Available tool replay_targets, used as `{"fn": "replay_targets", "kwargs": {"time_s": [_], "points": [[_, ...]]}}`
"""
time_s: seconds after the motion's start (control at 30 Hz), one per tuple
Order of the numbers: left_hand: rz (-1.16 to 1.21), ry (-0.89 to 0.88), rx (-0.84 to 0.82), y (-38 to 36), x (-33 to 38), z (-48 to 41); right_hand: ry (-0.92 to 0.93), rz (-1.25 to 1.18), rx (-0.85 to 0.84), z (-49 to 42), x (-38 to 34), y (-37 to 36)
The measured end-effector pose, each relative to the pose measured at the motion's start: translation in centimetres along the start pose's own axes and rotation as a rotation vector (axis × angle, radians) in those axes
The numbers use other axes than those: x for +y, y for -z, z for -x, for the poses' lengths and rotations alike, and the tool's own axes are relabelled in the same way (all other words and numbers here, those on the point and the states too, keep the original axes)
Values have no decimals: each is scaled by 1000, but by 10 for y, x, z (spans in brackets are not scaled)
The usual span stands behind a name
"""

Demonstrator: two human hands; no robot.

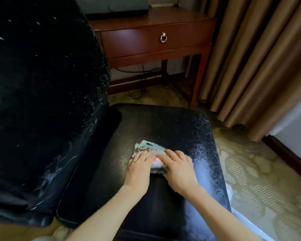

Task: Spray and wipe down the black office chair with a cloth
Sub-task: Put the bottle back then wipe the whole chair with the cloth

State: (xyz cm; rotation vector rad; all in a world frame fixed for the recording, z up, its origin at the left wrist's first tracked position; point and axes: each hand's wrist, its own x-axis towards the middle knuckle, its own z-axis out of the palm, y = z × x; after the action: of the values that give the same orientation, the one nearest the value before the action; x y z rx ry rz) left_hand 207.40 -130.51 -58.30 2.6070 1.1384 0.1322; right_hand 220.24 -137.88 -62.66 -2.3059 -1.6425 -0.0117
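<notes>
The black office chair fills the left and middle of the view: its backrest [42,84] on the left carries white spray droplets and streaks, and its seat [163,122] is speckled with droplets along the right edge. A folded light cloth [149,146] with a teal print lies in the middle of the seat. My left hand [139,168] and my right hand [179,168] both press flat on the cloth, side by side, fingers fairly straight. No spray bottle is in view.
A dark red wooden side table [155,40] with a ring-pull drawer stands behind the seat, cables under it. Brown curtains [250,66] hang at the right. Patterned beige carpet [259,180] lies to the right of the chair.
</notes>
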Motion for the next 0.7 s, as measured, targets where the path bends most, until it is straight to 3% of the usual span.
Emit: {"fn": "replay_targets", "kwargs": {"time_s": [0.4,0.53,0.7], "points": [[-47,-40,82,-14,-12,-269,-78,95,-72,-242,105,-23],[-90,-22,79,-18,-16,-289,-115,56,-67,-252,106,-26],[19,-31,22,-15,-21,-244,-52,-37,44,-207,91,-29]]}}
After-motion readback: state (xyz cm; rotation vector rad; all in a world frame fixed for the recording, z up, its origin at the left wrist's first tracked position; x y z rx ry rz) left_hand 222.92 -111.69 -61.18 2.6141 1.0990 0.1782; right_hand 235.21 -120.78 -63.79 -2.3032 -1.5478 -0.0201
